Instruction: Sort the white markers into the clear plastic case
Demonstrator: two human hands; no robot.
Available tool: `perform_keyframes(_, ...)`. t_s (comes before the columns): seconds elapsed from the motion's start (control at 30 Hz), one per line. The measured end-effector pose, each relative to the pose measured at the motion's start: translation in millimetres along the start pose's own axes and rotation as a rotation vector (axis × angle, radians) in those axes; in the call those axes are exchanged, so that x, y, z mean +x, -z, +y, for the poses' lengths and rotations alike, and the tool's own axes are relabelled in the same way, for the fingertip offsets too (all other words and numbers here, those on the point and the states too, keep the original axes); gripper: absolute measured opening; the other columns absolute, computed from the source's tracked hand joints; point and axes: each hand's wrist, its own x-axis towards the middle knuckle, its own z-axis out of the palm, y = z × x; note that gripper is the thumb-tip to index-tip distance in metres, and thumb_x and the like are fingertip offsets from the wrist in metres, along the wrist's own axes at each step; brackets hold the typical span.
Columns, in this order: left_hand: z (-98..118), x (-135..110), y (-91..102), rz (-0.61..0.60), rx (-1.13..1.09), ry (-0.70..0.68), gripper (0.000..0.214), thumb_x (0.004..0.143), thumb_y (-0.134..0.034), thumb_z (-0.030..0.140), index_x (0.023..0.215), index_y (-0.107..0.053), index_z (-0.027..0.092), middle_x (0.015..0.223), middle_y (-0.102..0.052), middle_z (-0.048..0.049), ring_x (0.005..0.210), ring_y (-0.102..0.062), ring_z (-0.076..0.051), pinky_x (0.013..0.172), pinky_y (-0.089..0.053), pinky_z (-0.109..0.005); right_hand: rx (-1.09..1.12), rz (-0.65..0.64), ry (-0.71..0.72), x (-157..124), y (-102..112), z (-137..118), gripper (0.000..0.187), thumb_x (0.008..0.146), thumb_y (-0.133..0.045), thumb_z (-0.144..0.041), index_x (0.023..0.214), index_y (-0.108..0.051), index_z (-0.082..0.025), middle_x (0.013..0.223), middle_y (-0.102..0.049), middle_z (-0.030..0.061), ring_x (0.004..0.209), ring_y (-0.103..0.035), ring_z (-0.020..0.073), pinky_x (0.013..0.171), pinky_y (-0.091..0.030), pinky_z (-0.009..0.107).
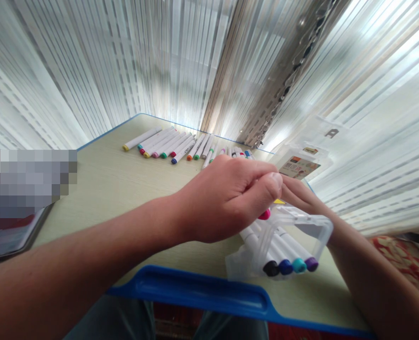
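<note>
My left hand [227, 198] is closed in a fist-like pinch above a clear plastic marker case [301, 231]; a marker with a pink cap [265, 215] shows just under its fingers. My right hand [299, 196] lies behind the left, fingers curled against the case's top edge, mostly hidden. The case lies tilted on the table and holds several white markers with black, blue, teal and purple caps [290, 265] facing me.
A row of several loose white markers [176, 144] lies at the far side of the pale table [117, 184]. The table's blue front rim [195, 288] has a handle slot. A clear lid with a label [299, 166] rests far right. A tablet [7, 241] lies left.
</note>
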Motion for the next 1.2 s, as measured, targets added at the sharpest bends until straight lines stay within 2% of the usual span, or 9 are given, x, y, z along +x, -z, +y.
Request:
perform_keyframes(0.93,-1.7,0.1,0.0,-0.008,0.000,-0.012,0.039,0.101,-0.039,0.026,0.088,-0.073,0.013,0.075,-0.069,-0.0025,0.070,-0.060,-0.014,0.068,-0.047,-0.027,-0.015,-0.001,-0.009,-0.2,-0.3,1.8,0.046,0.103,-0.039,-0.055,0.078,-0.060,-0.023,0.075,-0.066,0.0012,0.071,-0.060,0.0210,0.066,-0.047,0.032)
perform_keyframes(1.2,-0.5,0.6,0.9,-0.021,0.003,0.002,0.039,0.101,-0.039,0.027,0.088,-0.073,0.014,0.075,-0.070,-0.0027,0.070,-0.061,-0.014,0.068,-0.047,-0.027,0.013,-0.021,-0.040,-0.2,-0.6,-1.6,0.045,0.103,-0.040,-0.054,0.080,-0.060,-0.022,0.078,-0.067,0.0024,0.074,-0.060,0.0218,0.072,-0.047,0.033)
